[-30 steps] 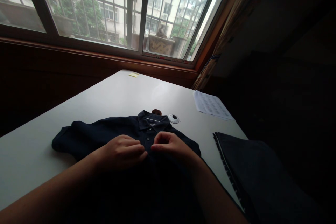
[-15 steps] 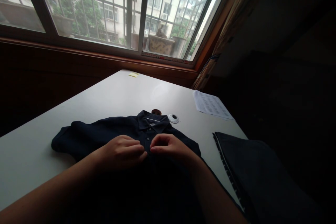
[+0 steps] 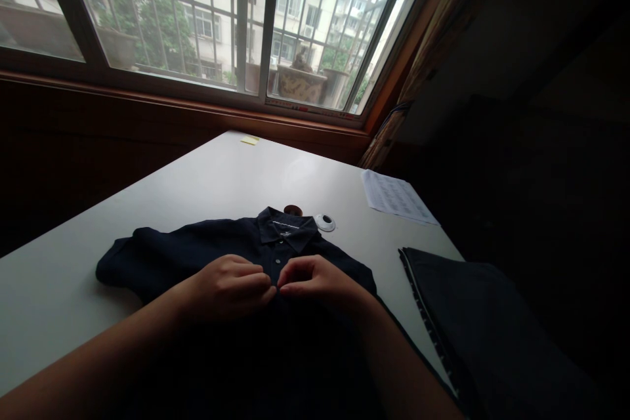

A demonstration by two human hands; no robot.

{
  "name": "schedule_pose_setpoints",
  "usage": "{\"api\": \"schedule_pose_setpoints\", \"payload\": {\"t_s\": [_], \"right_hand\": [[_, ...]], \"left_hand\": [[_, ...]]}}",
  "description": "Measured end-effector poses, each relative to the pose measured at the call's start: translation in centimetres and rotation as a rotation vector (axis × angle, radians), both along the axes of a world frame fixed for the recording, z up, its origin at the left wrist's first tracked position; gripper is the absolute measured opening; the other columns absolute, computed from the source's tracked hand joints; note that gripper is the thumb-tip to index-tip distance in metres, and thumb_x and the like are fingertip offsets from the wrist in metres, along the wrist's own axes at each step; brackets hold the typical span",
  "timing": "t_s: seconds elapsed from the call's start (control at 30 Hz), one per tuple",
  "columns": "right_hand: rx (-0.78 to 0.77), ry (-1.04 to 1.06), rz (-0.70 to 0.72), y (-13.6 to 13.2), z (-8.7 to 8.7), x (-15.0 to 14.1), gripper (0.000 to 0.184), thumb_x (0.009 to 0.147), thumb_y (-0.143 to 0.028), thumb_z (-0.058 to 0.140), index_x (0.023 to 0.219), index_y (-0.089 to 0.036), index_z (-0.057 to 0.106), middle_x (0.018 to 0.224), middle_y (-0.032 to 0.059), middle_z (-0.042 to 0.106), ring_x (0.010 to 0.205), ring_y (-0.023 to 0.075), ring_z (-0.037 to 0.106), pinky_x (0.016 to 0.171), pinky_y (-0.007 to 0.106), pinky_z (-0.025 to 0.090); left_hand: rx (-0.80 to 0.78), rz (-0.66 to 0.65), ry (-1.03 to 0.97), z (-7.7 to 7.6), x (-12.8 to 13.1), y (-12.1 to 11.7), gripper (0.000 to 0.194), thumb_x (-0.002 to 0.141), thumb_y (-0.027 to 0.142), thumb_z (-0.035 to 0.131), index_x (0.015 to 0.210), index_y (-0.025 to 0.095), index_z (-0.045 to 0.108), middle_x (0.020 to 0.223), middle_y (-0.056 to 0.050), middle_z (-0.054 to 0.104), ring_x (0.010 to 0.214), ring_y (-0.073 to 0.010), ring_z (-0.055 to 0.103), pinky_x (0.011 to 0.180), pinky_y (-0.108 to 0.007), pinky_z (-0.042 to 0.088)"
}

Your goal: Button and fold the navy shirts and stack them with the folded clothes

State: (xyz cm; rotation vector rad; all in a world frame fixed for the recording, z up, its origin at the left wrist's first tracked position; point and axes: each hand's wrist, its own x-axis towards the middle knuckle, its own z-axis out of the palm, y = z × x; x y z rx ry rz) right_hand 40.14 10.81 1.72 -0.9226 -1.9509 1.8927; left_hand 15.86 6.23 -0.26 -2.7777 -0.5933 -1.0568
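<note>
A dark navy collared shirt lies front up on the table, its collar toward the window and small buttons down its placket. My left hand is closed at the placket, its fingertips gripping the cloth just below a visible button. Beside it, my right hand makes a pinch, thumb and forefinger together close to the left fingertips. What sits in that pinch is too small and dark to make out. The lower part of the shirt is lost in shadow between my forearms.
Past the collar are a brown round object and a white disc with a dark centre. Printed sheets lie at the white table's right edge, near dark folded fabric. A yellow-edged slip is at the far corner.
My right hand has shifted slightly left and down, bringing its pinched fingertips closer to my left hand. My left hand stays nearly still on the shirt.
</note>
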Motion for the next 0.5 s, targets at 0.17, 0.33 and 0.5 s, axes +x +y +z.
{"api": "schedule_pose_setpoints", "payload": {"t_s": [0.17,0.33,0.5], "right_hand": [[0.0,0.024,0.006,-0.01,-0.01,-0.03,0.028,0.076,-0.039,0.083,0.093,-0.018,0.075,0.086,0.0,0.069,0.079,0.0145,0.061,0.075,0.026,0.046],[0.028,0.02,0.017,0.01,-0.04,0.01,0.025,0.08,-0.037,0.079,0.095,-0.018,0.075,0.088,0.0004,0.069,0.08,0.0147,0.06,0.075,0.026,0.045],[0.061,0.0,0.019,-0.02,-0.02,-0.04,0.023,0.083,-0.038,0.076,0.095,-0.018,0.075,0.087,0.0,0.068,0.079,0.0144,0.059,0.074,0.025,0.044]], "left_hand": [[-0.001,-0.007,-0.011,0.06,-0.01,-0.04,0.012,0.093,0.011,0.061,0.082,0.017,0.06,0.065,0.003,0.059,0.05,-0.009,0.051,0.049,-0.028,0.036],[-0.014,0.001,0.0,-0.24,0.0,-0.13,0.012,0.093,0.01,0.061,0.084,0.017,0.059,0.066,0.003,0.06,0.051,-0.0094,0.051,0.049,-0.029,0.036],[-0.007,0.0,-0.021,-0.32,0.07,0.04,0.014,0.092,0.01,0.062,0.081,0.017,0.058,0.065,0.003,0.059,0.05,-0.0089,0.051,0.049,-0.029,0.036]]}}
